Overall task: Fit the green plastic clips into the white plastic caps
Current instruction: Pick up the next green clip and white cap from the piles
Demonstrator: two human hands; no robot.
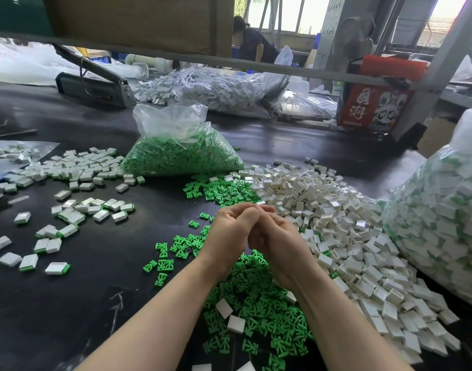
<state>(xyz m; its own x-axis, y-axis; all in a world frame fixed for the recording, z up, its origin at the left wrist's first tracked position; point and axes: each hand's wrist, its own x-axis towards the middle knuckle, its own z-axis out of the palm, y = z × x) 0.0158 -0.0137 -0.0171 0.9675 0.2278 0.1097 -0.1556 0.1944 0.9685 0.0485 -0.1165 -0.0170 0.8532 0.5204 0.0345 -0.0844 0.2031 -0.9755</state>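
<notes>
Green clips beside white caps

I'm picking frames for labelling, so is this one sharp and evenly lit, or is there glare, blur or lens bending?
Head view: the hands and loose green clips are sharp; the windows at the top are blown out; the black table carries soft sheen; the clear bag of green clips glints; the wide lens bows the grey bar and stretches the edges.
</notes>
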